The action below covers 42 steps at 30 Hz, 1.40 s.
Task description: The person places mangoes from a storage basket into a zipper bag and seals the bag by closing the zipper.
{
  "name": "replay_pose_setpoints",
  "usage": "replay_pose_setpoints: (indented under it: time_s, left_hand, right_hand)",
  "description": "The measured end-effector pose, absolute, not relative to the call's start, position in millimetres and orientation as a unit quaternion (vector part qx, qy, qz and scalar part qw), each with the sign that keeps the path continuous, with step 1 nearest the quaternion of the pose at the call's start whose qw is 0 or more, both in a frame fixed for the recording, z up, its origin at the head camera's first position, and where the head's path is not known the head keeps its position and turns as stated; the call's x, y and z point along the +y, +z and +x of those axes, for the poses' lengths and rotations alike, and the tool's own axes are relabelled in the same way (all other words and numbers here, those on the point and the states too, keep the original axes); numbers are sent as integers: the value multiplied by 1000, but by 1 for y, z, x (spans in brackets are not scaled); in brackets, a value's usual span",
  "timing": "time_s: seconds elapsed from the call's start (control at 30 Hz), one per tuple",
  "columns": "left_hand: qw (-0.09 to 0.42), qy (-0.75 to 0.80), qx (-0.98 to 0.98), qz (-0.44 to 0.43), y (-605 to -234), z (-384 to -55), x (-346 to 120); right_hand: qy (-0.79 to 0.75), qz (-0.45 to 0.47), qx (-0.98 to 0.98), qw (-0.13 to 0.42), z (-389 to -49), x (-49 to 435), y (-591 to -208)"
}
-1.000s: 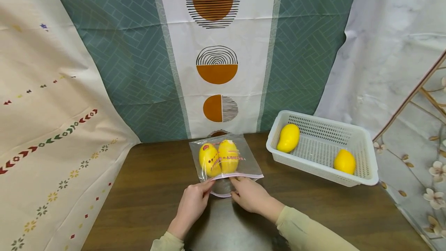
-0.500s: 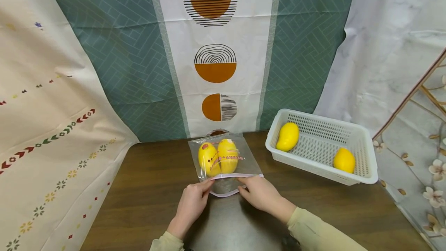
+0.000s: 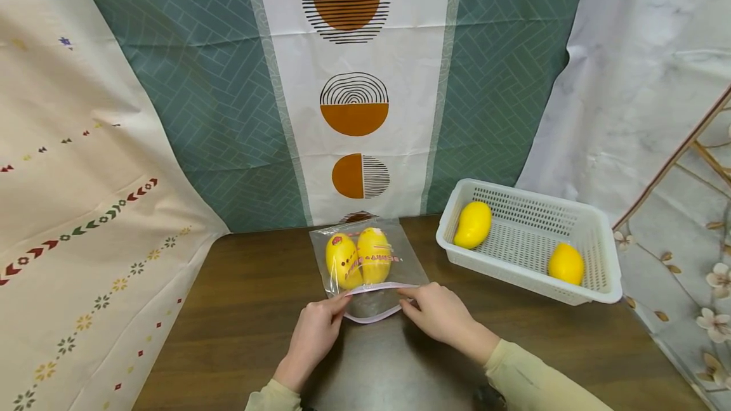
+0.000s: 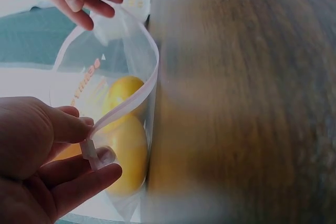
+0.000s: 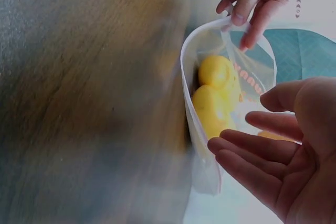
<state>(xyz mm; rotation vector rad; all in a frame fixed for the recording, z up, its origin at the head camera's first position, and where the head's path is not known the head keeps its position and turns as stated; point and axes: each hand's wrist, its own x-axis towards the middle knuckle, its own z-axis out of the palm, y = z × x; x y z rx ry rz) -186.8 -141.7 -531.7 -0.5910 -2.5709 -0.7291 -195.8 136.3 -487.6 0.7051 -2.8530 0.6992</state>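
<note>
A clear zip bag with a pink zip strip and printed red lettering lies on the table, its mouth facing me. Two yellow mangoes rest side by side inside it. My left hand pinches the left end of the bag's mouth; the left wrist view shows thumb and fingers on the strip's corner. At the right end of the mouth is my right hand, its fingers loosely extended by the rim. In the right wrist view, those fingertips are spread and not pinching. The mouth gapes between both hands.
To the right, a white perforated basket holds two more mangoes, one at its left end and one toward its right. Patterned cloths hang behind and at both sides of the brown wooden table.
My right hand has slid rightward along the bag's mouth, from near its middle to its right end. The left hand stays at the left corner, and the mouth shows wider.
</note>
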Motion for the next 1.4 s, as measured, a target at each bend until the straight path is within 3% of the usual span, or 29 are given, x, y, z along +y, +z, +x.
replay_pose_setpoints:
  time_s: [0.6,1.03,1.4]
  left_hand:
    - [212,-260,-918,-211,-530,-187,-143]
    - [189,-264,-924,-200,-528,-187,-142]
    - [187,-266,-924,-202,-529,-188,-142]
  right_hand:
    - [219,231,-946,60,-201,142,-482]
    - [225,229,-945,58,-200,145,-482]
    - [238,231,-939,86,-200,146,-478]
